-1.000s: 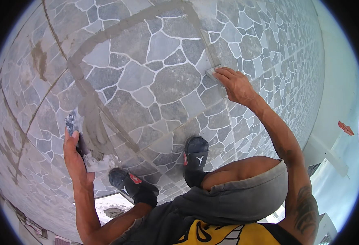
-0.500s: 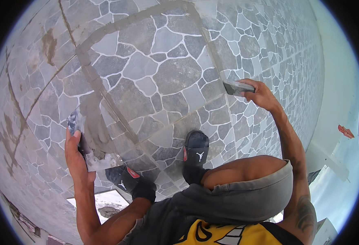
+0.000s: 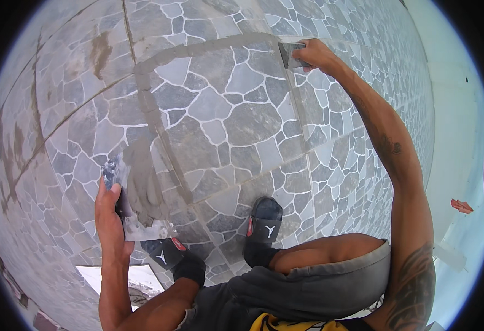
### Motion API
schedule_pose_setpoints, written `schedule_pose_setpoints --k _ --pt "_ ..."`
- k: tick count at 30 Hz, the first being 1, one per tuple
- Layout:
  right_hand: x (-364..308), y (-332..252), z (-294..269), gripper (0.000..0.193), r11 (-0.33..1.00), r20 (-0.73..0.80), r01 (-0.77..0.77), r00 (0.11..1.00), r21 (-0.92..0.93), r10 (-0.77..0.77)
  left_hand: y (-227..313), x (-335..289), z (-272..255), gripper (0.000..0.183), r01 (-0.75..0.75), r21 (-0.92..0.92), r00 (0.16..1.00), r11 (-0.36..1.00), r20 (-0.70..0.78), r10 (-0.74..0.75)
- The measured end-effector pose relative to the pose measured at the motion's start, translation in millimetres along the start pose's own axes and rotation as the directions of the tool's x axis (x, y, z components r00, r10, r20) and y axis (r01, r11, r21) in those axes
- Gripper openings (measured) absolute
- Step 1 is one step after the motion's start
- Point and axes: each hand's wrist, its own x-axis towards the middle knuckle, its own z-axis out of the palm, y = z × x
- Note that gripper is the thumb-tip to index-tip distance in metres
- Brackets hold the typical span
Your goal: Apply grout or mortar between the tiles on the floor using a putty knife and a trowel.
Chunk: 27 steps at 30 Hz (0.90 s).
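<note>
My left hand [image 3: 111, 220] grips the edge of a flat mortar board [image 3: 148, 230] with a thick smear of grey grout [image 3: 144, 185] on it. Far out to the right, my right hand [image 3: 318, 56] is closed round a wide, flat scraper [image 3: 288, 55]. Its blade rests at the far right corner of a stone-patterned floor tile [image 3: 247, 118]. Fresh grey grout [image 3: 209, 45] fills the far joint of this tile. Further bands run along its left and right sides. The scraper's handle is mostly hidden by my fingers.
My feet in black slides [image 3: 264, 220] stand on the tiles close to the near joint. Beside my left forearm lies a white sheet [image 3: 90, 276] bearing a grey heap. Open, dirty joints [image 3: 76, 110] cross the left floor. A red piece [image 3: 462, 206] lies far right.
My right hand has slid the scraper away from me along the right joint to the far corner. The view has shifted slightly; my left hand still holds the board.
</note>
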Motion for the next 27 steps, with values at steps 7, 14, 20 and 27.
schedule_pose_setpoints --k 7,14,20,27 --pt "101.5 -65.2 36.4 0.035 0.981 -0.152 0.01 0.988 -0.196 -0.041 32.8 51.5 -61.9 0.063 0.037 -0.029 0.999 0.999 -0.022 -0.037" --pt "189.0 -127.8 81.2 0.037 0.913 -0.201 -0.052 0.979 -0.406 -0.033 81.9 139.7 -109.6 0.062 0.126 0.007 0.98 0.992 -0.159 -0.123" --pt "239.3 -191.9 132.4 0.036 0.891 -0.176 -0.012 0.981 -0.454 -0.076 124.6 216.0 -169.2 0.062 0.124 -0.023 0.985 0.992 -0.122 -0.126" --pt "261.5 -304.7 208.8 0.039 0.884 -0.112 0.106 0.978 -0.455 -0.174 175.2 266.4 -219.7 0.061 0.137 -0.061 0.982 0.989 -0.121 -0.144"
